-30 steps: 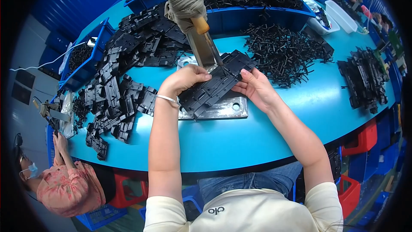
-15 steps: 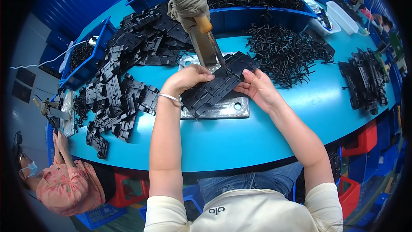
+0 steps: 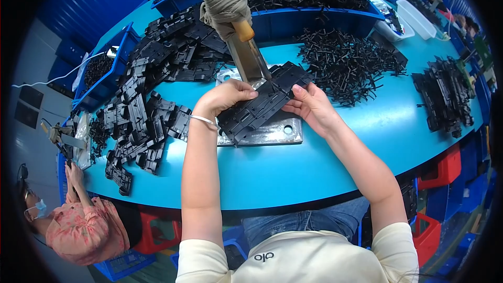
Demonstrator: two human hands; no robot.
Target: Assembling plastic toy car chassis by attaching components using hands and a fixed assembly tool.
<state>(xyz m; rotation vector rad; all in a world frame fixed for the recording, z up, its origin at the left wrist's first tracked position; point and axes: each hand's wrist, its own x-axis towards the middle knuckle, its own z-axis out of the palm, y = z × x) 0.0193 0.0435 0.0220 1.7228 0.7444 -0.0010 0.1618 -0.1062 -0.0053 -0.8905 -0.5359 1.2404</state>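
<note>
Over a metal base plate [image 3: 272, 135], a long black plastic part [image 3: 262, 107] is held aslant, its right end higher in view; the left hand [image 3: 226, 96] pinches its upper left edge with the thumb on top; the right hand [image 3: 313, 110] grips the right end, thumb above and fingers curled beneath; a thin rod [image 3: 265, 67] comes down to the part's far edge, though whether it touches I cannot tell; behind rises a metal upright [image 3: 242, 55], with a cloth-wrapped wooden handle [image 3: 244, 30] above; all this stands on a glossy turquoise table [image 3: 361, 141] with a curved near edge; similar black parts [image 3: 139, 106] lie heaped to the left, small black pieces [image 3: 343, 65] to the right, with more filling a blue bin [image 3: 314, 25] behind; farther out, a red stool [image 3: 445, 169] stands beyond the table's right edge, a co-worker [image 3: 86, 225] in a patterned pink top sits at left, and a ribbed blue wall [image 3: 94, 0] closes the far left.
</note>
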